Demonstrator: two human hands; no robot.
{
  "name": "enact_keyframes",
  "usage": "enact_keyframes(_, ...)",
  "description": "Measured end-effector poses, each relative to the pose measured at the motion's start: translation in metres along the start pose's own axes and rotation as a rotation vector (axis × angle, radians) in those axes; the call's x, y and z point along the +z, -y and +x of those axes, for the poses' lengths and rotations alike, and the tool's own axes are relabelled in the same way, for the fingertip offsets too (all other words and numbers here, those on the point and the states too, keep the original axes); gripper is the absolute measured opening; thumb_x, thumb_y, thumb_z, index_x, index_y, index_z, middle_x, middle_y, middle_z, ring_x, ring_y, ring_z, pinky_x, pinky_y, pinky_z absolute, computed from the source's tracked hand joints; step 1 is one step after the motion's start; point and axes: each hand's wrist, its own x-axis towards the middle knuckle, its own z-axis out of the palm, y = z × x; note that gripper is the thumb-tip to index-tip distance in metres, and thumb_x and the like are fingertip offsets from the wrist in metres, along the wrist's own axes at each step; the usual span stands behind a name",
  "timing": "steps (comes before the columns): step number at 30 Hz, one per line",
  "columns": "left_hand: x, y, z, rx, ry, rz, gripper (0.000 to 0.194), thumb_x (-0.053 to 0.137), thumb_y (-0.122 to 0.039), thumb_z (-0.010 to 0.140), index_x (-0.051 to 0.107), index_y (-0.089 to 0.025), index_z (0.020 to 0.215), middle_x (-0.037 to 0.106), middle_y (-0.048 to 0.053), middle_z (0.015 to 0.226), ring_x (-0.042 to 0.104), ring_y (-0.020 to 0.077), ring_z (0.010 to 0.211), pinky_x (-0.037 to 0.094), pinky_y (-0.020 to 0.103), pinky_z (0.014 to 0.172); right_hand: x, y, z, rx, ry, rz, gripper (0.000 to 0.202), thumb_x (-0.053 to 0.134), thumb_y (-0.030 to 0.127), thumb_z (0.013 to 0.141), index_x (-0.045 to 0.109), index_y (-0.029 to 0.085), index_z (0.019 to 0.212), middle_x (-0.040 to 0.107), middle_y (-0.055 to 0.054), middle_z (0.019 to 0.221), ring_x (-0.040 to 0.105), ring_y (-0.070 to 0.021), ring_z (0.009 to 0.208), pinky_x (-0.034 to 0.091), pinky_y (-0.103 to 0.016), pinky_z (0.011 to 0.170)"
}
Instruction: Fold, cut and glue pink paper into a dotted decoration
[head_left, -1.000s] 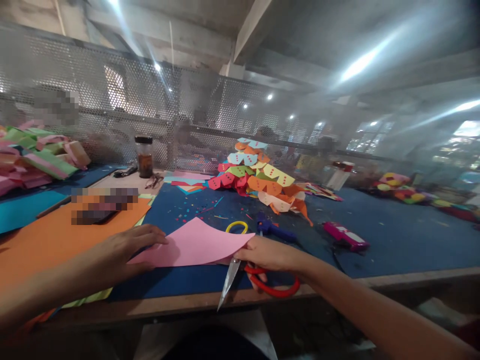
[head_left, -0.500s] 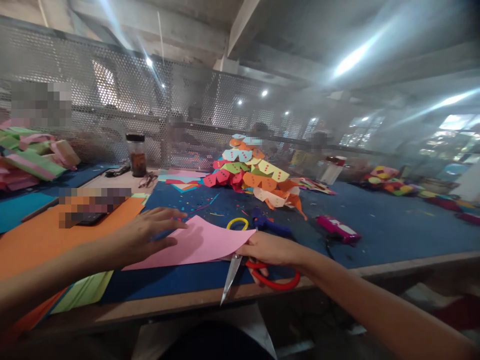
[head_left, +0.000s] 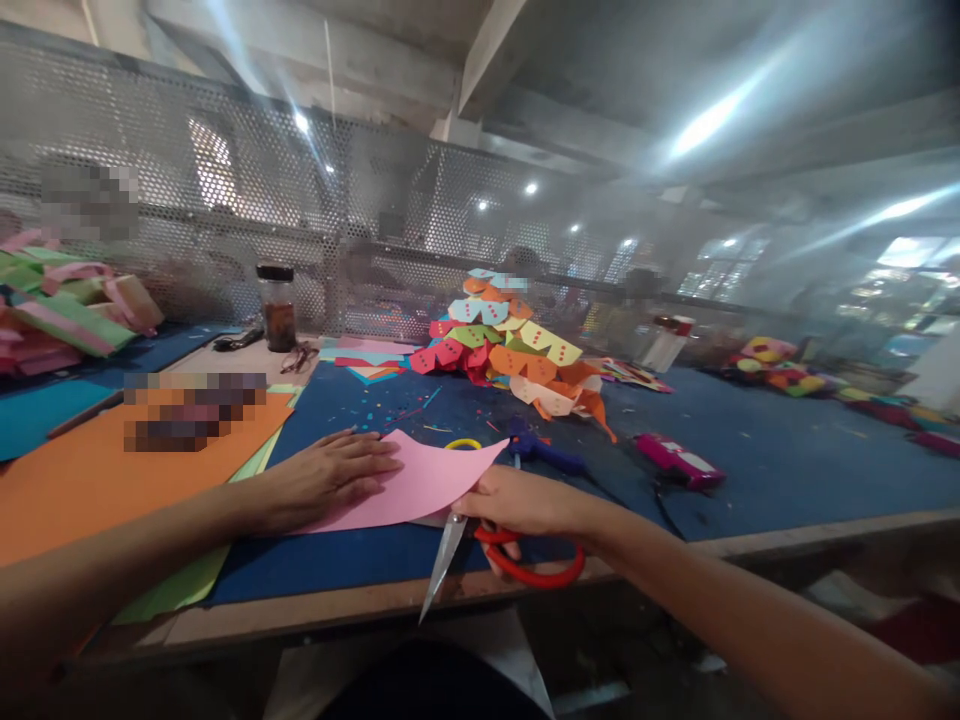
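My left hand (head_left: pixel 330 480) lies flat on a sheet of pink paper (head_left: pixel 420 480), fingers stretched out along its left part. My right hand (head_left: pixel 525 500) has the red-handled scissors (head_left: pixel 540 575) in its grip, with the silver blades pointing down toward the table's front edge. Its thumb and fingers also hold the right edge of the pink paper, which curls up there. Just behind the paper lie a blue glue gun (head_left: pixel 551 452) and a yellow ring-shaped thing (head_left: pixel 463 443), partly hidden.
Orange paper sheets (head_left: pixel 75 500) cover the left, a blurred object on them. A heap of folded, dotted paper pieces (head_left: pixel 517 350) stands behind. A magenta box (head_left: pixel 679 460) with a cord sits right. A dark-lidded jar (head_left: pixel 277 310) stands before the perforated metal screen (head_left: pixel 390 190).
My left hand has come down from above the pink paper and now presses flat on it. My right hand, with the scissors and the paper's edge, has shifted slightly left.
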Motion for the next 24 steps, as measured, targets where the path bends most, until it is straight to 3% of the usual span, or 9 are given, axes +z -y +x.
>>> enact_keyframes(5,0.001,0.0,0.001,-0.014,-0.023,0.004,0.045,0.029,-0.043,0.11,0.042,-0.037,0.153,0.041,-0.004,0.163,0.035,0.019,0.151,0.022,0.041,0.125,0.001,0.002,0.001,0.043,0.004,-0.012,0.031,0.05,0.024,0.096,0.066,0.015,0.121,0.064,-0.002,0.077,0.047,-0.0064,0.047,0.037,-0.016,0.044)
enact_keyframes(11,-0.001,-0.003,0.001,-0.019,-0.034,-0.008,0.045,0.03,-0.044,0.11,0.044,-0.037,0.151,0.043,-0.004,0.162,0.037,0.0188,0.149,0.024,0.041,0.124,0.002,-0.004,0.003,0.018,0.022,-0.052,0.03,0.047,0.024,0.096,0.068,0.013,0.115,0.056,0.002,0.068,0.045,-0.0065,0.045,0.039,-0.016,0.045)
enact_keyframes(17,-0.003,-0.006,0.002,-0.03,-0.045,-0.011,0.044,0.03,-0.044,0.109,0.046,-0.036,0.15,0.044,-0.003,0.161,0.039,0.0198,0.148,0.025,0.042,0.123,0.006,0.008,0.007,0.009,0.023,-0.013,0.031,0.046,0.019,0.095,0.066,0.016,0.118,0.055,0.004,0.066,0.045,-0.0054,0.044,0.038,-0.015,0.046)
enact_keyframes(24,-0.005,-0.009,0.003,-0.032,-0.046,-0.024,0.044,0.03,-0.044,0.109,0.049,-0.034,0.148,0.047,-0.002,0.159,0.041,0.0199,0.147,0.027,0.042,0.123,0.007,0.01,0.004,0.037,0.024,0.002,0.023,0.044,0.02,0.098,0.066,0.014,0.093,0.047,0.007,0.056,0.039,-0.0039,0.037,0.032,-0.014,0.04)
